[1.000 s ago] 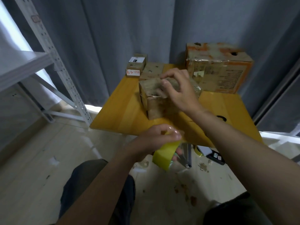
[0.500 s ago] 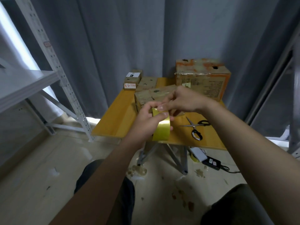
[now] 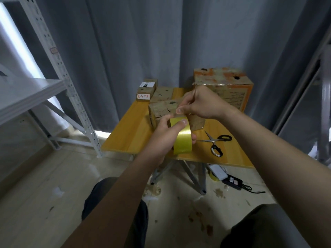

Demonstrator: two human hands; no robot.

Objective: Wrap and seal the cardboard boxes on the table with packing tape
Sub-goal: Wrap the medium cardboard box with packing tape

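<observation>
Tape roll [image 3: 182, 140] stands on edge in the left hand [image 3: 161, 138], fingers curled round it; right hand [image 3: 200, 102], at its twelve o'clock, pinches the top rim, feeling for the end, I'd guess. Cardboard box [image 3: 159, 110] waits on the bench [image 3: 129, 135] just behind, eleven o'clock.

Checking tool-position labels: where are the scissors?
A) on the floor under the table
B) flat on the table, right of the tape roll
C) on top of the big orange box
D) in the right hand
B: the scissors lie flat on the yellow table, just right of the tape roll that the left hand grips.
</observation>
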